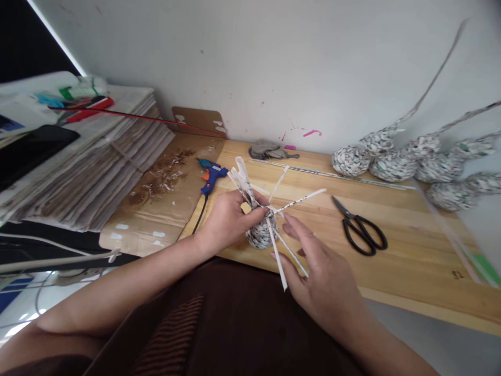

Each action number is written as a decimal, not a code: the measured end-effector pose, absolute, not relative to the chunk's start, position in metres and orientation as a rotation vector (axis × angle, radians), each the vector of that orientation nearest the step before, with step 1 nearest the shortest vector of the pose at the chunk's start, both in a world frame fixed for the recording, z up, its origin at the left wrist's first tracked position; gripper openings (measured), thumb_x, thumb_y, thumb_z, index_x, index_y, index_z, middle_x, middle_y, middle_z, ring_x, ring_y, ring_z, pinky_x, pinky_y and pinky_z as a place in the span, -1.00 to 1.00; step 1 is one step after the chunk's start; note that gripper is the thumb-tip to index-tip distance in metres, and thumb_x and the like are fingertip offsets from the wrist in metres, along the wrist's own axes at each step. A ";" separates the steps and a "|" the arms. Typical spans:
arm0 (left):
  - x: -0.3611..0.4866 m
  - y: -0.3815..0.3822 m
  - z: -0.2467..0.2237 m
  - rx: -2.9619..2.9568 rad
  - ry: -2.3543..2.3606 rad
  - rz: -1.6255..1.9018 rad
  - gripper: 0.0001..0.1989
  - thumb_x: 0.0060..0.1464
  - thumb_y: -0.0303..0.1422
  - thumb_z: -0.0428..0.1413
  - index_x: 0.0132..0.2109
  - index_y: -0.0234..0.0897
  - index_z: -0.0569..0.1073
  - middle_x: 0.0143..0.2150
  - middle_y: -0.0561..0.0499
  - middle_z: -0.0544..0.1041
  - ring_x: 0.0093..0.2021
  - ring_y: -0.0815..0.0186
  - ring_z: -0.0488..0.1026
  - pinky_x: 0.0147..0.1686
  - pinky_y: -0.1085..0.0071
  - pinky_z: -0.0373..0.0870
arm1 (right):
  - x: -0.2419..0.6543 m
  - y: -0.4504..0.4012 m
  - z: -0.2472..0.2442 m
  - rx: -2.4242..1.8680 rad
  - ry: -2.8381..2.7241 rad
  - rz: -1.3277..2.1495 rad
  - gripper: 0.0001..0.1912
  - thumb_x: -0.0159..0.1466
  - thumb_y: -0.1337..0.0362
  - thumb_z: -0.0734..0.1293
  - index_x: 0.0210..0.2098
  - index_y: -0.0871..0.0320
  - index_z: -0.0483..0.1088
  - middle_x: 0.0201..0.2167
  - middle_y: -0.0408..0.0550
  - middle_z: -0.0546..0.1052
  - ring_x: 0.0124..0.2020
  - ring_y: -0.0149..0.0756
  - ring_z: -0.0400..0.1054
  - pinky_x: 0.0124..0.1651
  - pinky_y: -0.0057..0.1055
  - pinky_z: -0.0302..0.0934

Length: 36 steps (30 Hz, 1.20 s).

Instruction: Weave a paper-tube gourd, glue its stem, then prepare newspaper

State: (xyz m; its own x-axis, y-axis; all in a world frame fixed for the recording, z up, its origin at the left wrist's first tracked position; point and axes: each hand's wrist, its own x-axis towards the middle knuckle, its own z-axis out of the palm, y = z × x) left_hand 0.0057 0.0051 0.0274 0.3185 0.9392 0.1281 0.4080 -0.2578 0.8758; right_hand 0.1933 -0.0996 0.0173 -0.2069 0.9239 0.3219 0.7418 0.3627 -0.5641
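A small woven paper piece (261, 236), round at the bottom, stands over the near edge of the wooden table, with several white paper strips fanning out from its top. My left hand (230, 216) is closed around its upper part, thumb pressed on the strips. Beside it on the right, my right hand (313, 261) has its fingers apart around two strips that point down toward me, and nothing is gripped between them. The far side of the woven piece is hidden by my left hand.
Black scissors (362, 232) lie to the right. Finished woven pieces (395, 162) line the wall at the back right. A blue glue gun (213, 175) rests on the left, near cardboard (156, 209) and a newspaper stack (105, 162). A grey cloth (270, 150) and a long strip lie behind.
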 end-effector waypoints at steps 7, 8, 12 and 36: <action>0.004 0.006 0.029 1.822 1.122 0.833 -0.88 0.14 -0.39 0.18 -0.23 -0.32 0.60 -0.28 -0.02 0.66 -0.28 0.32 0.58 -0.28 0.45 0.50 | 0.194 -0.076 0.012 -1.112 -1.918 0.313 -0.50 0.26 0.41 0.40 0.18 0.05 0.39 0.12 -0.01 0.55 0.18 -0.16 0.40 0.29 -0.13 0.25; 0.003 0.006 0.029 1.821 1.109 0.834 -0.89 0.14 -0.39 0.19 -0.24 -0.32 0.60 -0.28 -0.02 0.66 -0.27 0.32 0.57 -0.26 0.45 0.50 | 0.193 -0.073 0.010 -1.106 -1.901 0.298 -0.55 0.26 0.41 0.41 0.13 0.04 0.43 0.05 -0.02 0.58 0.11 -0.18 0.44 0.23 -0.16 0.29; 0.001 0.006 0.030 1.796 1.091 0.813 -0.89 0.14 -0.37 0.20 -0.23 -0.31 0.60 -0.30 0.00 0.65 -0.32 0.33 0.56 -0.30 0.45 0.49 | 0.185 -0.064 0.004 -1.045 -1.855 0.363 -0.74 0.28 0.39 0.43 -0.04 0.06 0.52 -0.17 -0.06 0.61 -0.11 -0.27 0.51 -0.01 -0.33 0.41; -0.021 0.020 0.051 2.358 0.494 0.596 -0.80 0.31 -0.41 0.05 -0.10 -0.24 0.59 -0.09 -0.11 0.60 -0.08 0.29 0.55 -0.04 0.39 0.44 | 0.216 -0.027 0.029 -1.125 -1.329 1.576 -0.68 0.23 0.10 0.49 -0.13 0.19 0.63 -0.47 -0.06 0.63 -0.52 -0.40 0.48 -0.52 -0.52 0.36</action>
